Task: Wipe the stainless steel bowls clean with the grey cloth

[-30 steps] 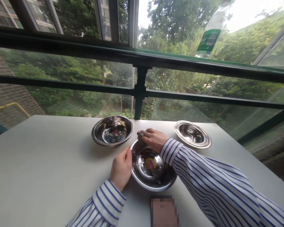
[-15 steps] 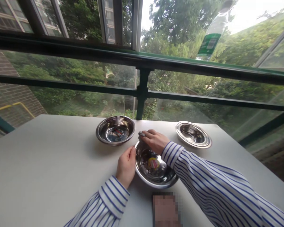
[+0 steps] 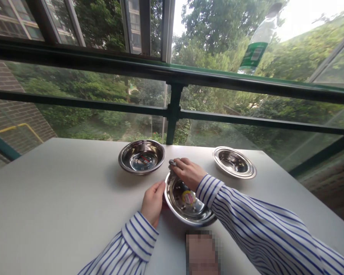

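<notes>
A shiny stainless steel bowl [image 3: 179, 212] with a yellow-and-pink round sticker inside is just in front of me, slightly tilted. My left hand [image 3: 153, 202] is closed on its left rim, thumb on top and fingers underneath. At the far rim, my right hand [image 3: 189, 172] presses a small grey scouring ball [image 3: 172, 162], which looks like steel wool, under its fingertips. The right forearm hides the bowl's right side. Drops or bright spots show on the bowl's inner wall.
Behind to the left stands a second steel bowl [image 3: 141, 157] with a dark label inside. A wide-rimmed steel bowl [image 3: 234, 163] is at the back right. All are on a white table [image 3: 74, 214]. A pixelated patch covers something at the front. A green-labelled bottle [image 3: 253, 53] stands by the railing [image 3: 117, 71].
The held bowl tilts a little more, its left side slightly raised. My right hand and the scouring ball stay at the far rim, with only a slight shift. The view has moved slightly.
</notes>
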A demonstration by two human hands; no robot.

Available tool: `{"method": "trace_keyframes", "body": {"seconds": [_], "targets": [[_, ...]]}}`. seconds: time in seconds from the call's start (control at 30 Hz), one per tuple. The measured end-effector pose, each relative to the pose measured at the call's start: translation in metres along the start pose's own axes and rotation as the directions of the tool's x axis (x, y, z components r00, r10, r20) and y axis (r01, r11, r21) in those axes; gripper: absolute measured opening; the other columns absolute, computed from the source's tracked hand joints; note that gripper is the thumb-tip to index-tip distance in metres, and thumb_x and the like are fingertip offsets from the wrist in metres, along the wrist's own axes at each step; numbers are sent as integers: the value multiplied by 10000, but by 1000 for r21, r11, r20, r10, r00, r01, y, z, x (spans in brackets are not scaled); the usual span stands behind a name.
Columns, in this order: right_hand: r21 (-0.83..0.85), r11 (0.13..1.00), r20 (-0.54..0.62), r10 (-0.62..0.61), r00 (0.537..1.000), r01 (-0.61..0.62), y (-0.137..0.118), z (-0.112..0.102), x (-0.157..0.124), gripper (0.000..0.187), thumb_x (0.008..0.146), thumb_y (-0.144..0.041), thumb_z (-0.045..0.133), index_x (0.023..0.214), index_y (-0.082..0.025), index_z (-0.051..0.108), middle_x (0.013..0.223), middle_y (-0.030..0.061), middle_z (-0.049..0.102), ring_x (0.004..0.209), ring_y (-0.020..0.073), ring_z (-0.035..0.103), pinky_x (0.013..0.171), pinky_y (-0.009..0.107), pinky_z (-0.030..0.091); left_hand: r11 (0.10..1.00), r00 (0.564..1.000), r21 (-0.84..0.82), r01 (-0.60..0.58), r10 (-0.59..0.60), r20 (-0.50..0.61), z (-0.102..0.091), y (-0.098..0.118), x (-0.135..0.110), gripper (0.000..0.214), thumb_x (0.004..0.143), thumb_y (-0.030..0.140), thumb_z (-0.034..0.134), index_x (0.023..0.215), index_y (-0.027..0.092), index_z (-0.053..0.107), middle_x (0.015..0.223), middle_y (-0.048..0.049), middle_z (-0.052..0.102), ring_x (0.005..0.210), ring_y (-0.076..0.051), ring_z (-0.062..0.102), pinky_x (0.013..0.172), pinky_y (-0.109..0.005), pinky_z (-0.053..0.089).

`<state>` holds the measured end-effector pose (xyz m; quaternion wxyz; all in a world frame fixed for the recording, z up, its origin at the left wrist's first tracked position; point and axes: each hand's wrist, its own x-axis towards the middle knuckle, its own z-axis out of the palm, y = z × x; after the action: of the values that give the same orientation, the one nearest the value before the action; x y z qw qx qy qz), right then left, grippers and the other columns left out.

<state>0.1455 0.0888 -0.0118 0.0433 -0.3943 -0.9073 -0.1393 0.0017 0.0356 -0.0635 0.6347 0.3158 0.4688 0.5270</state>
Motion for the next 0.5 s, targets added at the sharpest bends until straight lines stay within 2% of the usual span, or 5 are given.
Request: {"method": "trace_keyframes", "body": {"seconds": [0.13,0.2,0.33,0.5], "targets": [[14,1000,16,-27,1000,27,-7,-3,-1,294,910,-146,404,1132,-100,590,1177,172,548,1008,249,498,845,367,493,997,999,-58,-42,43,31,1,0,-1,370,708,332,645,1013,126,678,824,-66,725,787,-197,651,713,-297,496],[25,999,23,-46,999,45,-9,-5,-2,289,901,-147,423,1134,-111,590,1185,158,545,1009,242,497,856,358,488,996,998,-63,-57,59,36,3,-1,-1,378,710,335,649,1021,123,677,860,-76,726,823,-202,652,752,-304,495],[48,998,27,-45,999,43,-9,-5,-4,299,893,-145,436,1154,-116,579,1205,159,528,1033,247,484,871,363,481,995,999,-90,32,-28,43,6,0,-4,393,717,334,643,1055,134,659,799,-64,723,709,-188,657,606,-276,506],[82,997,25,-2,1000,-1,-11,-5,-7,296,893,-145,435,1151,-112,577,1164,170,536,1029,249,487,873,375,472,974,985,-150,170,-173,-11,11,6,-8,329,757,265,594,1059,143,639,684,-26,693,557,-149,614,449,-232,444]]}}
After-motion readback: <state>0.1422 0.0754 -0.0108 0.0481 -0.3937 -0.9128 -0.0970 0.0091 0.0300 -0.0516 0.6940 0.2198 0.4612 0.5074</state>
